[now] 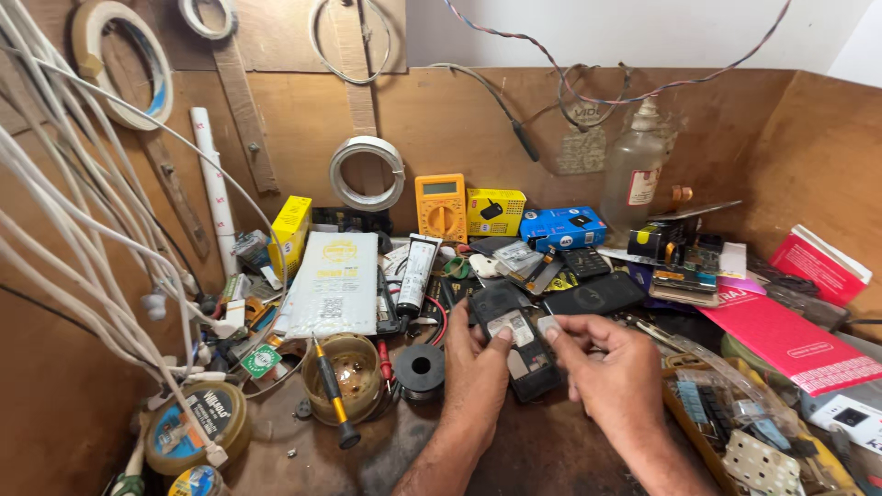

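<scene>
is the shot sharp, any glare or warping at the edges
Head view: even daylight, soft shadows; the opened phone between left hand and right hand is sharp; wide-lens bowing bends the white cables at left; mild shine on the glass bottle.

Phone (pixel 516 340) between both hands; multimeter (pixel 441 208) behind; screwdriver (pixel 331 390) left

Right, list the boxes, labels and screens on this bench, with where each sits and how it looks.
Yellow box: upright, left rear.
White flat packet: leaning beside it, yellow print.
Yellow multimeter: against the back wall, grey screen.
Yellow carton: right of the meter.
Blue carton: further right.
Glass bottle: red-and-white label.
Red packet: flat, right.
Both hands, left hand, right hand, hold an open phone.
</scene>
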